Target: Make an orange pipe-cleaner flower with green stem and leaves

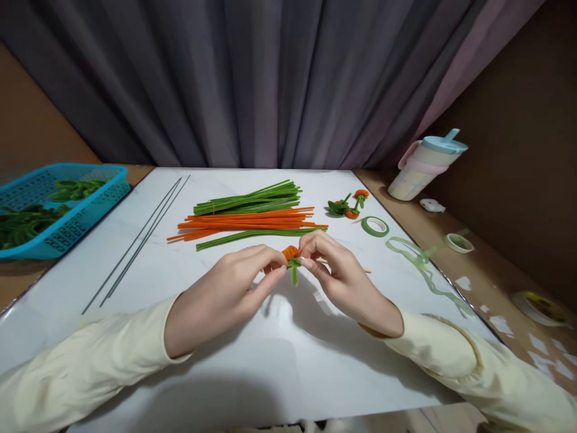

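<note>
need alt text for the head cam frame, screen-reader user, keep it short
Left hand and right hand together pinch a small orange-and-green pipe-cleaner piece above a white table. Behind lie bundled green and orange pipe cleaners, two thin wires, a green tape roll and a blue basket at left.

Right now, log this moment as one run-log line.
left hand: pinching orange-and-green pipe-cleaner piece | right hand: pinching same piece | behind: pipe-cleaner bundle | right: green tape roll
</note>
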Action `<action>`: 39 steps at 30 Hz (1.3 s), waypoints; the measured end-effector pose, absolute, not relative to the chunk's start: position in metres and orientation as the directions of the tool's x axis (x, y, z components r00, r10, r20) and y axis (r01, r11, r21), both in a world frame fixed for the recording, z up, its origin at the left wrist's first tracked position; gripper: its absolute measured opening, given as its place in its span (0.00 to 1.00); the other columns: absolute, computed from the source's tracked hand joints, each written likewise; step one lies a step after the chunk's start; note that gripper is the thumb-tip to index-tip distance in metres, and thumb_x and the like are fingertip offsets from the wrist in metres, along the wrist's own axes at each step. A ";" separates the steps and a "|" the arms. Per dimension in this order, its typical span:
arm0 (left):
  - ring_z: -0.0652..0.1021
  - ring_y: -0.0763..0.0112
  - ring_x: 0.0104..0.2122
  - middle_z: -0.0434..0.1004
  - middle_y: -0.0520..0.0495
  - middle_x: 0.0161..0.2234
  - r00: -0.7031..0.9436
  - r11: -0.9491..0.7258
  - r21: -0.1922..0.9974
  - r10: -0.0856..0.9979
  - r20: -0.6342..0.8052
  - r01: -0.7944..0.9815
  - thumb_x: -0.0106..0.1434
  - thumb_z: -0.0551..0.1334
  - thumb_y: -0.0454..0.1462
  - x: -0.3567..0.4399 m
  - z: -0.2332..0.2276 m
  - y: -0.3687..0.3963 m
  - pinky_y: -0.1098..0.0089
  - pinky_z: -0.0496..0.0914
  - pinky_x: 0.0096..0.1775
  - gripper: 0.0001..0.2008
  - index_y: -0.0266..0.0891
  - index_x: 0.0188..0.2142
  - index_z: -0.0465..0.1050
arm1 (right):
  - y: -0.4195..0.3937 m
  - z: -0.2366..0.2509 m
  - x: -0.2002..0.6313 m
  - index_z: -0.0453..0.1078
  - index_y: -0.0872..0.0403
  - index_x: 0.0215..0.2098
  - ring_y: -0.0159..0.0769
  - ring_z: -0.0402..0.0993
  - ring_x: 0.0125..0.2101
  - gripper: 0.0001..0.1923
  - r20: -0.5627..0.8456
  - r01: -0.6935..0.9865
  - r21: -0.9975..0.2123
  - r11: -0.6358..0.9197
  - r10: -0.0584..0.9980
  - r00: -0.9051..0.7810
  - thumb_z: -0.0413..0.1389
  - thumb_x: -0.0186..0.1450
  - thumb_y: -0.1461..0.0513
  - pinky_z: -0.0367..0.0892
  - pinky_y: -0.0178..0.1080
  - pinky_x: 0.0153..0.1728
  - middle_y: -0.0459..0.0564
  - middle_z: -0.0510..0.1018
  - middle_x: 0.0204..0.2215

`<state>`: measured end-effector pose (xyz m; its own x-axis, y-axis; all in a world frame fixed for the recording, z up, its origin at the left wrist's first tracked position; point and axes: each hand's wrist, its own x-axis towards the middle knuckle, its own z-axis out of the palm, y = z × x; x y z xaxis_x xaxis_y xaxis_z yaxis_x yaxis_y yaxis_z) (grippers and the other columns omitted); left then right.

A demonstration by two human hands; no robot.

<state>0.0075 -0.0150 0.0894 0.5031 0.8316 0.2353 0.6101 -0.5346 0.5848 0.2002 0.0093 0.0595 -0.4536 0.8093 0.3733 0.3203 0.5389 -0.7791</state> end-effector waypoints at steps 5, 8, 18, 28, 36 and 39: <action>0.73 0.75 0.32 0.74 0.54 0.33 0.447 -0.471 0.631 0.869 0.212 0.616 0.64 0.53 0.35 0.008 0.084 -0.010 0.76 0.64 0.33 0.06 0.41 0.37 0.68 | 0.012 0.055 0.198 0.62 0.53 0.28 0.34 0.63 0.36 0.07 0.401 0.229 -0.820 0.524 0.813 -0.423 0.49 0.65 0.64 0.62 0.39 0.37 0.49 0.65 0.34; 0.73 0.76 0.30 0.74 0.54 0.32 0.430 -0.461 0.659 0.874 0.225 0.594 0.63 0.54 0.34 0.008 0.084 -0.009 0.77 0.64 0.31 0.04 0.40 0.36 0.67 | 0.010 0.056 0.197 0.64 0.53 0.28 0.35 0.63 0.35 0.06 0.341 0.163 -0.888 0.431 0.853 -0.395 0.51 0.64 0.63 0.63 0.39 0.35 0.49 0.64 0.35; 0.72 0.77 0.27 0.73 0.53 0.29 0.441 -0.503 0.649 0.854 0.275 0.570 0.63 0.54 0.32 0.011 0.083 -0.009 0.77 0.65 0.30 0.05 0.38 0.34 0.68 | 0.007 0.058 0.193 0.63 0.55 0.24 0.29 0.61 0.29 0.07 0.000 -0.029 -0.999 -0.012 0.922 -0.386 0.54 0.59 0.64 0.59 0.34 0.30 0.45 0.64 0.30; 0.71 0.77 0.25 0.74 0.53 0.29 0.486 -0.504 0.653 0.843 0.229 0.566 0.61 0.56 0.32 0.009 0.084 -0.005 0.78 0.63 0.28 0.06 0.39 0.34 0.72 | 0.003 0.051 0.188 0.63 0.55 0.24 0.29 0.60 0.29 0.06 0.000 -0.090 -0.995 -0.036 0.929 -0.369 0.53 0.59 0.64 0.57 0.34 0.30 0.44 0.63 0.28; 0.72 0.77 0.24 0.71 0.54 0.26 0.380 -0.381 0.770 0.904 0.195 0.511 0.65 0.53 0.35 0.012 0.076 -0.005 0.77 0.64 0.26 0.05 0.38 0.36 0.66 | 0.004 0.051 0.187 0.64 0.55 0.24 0.32 0.63 0.32 0.08 0.155 -0.008 -0.987 0.158 0.950 -0.272 0.55 0.60 0.62 0.60 0.35 0.31 0.47 0.64 0.33; 0.72 0.70 0.36 0.72 0.49 0.35 0.304 -0.438 0.647 0.899 0.316 0.624 0.64 0.55 0.40 0.011 0.076 -0.007 0.70 0.65 0.35 0.08 0.38 0.39 0.65 | 0.004 0.052 0.187 0.65 0.54 0.25 0.33 0.63 0.33 0.07 0.252 -0.026 -0.968 0.251 0.952 -0.175 0.55 0.60 0.61 0.61 0.36 0.30 0.48 0.63 0.34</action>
<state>0.0114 -0.0067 0.0755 0.3036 0.8988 0.3161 0.6239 -0.4383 0.6470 0.1870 0.0041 0.0523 -0.1748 0.9518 0.2521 -0.0263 0.2514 -0.9675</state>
